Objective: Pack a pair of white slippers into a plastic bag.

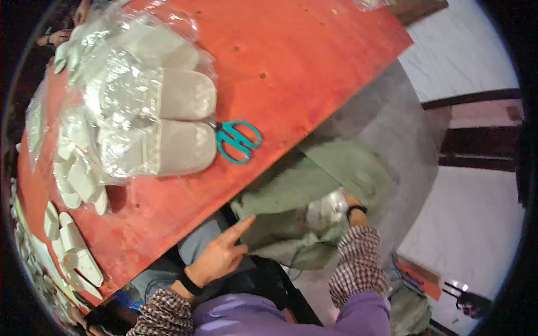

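My left hand (217,259) is by the rim of a large green woven sack (280,199). Its index finger stretches toward the sack's edge, the other fingers are half curled, and nothing shows in its grasp. My right hand (351,203) reaches into the sack's mouth and grips a crumpled clear plastic bag (327,211). Its fingers are mostly hidden, and I cannot make out the bag's contents. Pale slippers (185,147) in clear plastic are piled on the red table (297,73). Scissors with teal handles (240,141) lie against the pile.
Loose pale slippers (78,252) lie along the table's left side. Another person's hand (55,38) is at the far left. The table's slanted front edge runs just above the sack. At the right are a pale floor (454,224) and a dark plug-like object (473,302).
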The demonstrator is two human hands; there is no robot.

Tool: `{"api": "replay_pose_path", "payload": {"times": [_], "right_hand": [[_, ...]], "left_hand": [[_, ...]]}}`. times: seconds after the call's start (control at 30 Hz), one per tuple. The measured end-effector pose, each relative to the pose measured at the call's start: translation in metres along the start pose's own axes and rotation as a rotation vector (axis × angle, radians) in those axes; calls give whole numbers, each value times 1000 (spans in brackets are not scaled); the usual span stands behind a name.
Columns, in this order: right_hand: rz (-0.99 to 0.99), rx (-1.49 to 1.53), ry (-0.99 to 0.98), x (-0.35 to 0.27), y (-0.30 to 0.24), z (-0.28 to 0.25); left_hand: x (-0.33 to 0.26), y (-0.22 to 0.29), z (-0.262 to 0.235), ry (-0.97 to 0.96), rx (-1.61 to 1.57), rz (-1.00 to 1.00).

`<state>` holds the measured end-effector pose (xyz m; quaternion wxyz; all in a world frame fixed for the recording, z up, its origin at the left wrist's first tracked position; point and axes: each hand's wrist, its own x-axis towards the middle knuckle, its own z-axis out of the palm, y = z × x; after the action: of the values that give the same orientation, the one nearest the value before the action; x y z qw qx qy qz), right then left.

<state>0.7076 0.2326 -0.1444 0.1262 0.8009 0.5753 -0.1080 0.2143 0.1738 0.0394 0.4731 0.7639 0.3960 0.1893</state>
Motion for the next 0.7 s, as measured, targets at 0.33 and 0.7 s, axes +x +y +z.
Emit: {"api": "replay_pose_path", "payload": {"times": [0.33, 0.7], "right_hand": [[331, 76, -790, 9, 7, 33], [-62, 208, -539, -15, -70, -54]], "left_hand": [[-3, -4, 6, -65, -8, -65], [-15, -8, 13, 25, -53, -39]]}}
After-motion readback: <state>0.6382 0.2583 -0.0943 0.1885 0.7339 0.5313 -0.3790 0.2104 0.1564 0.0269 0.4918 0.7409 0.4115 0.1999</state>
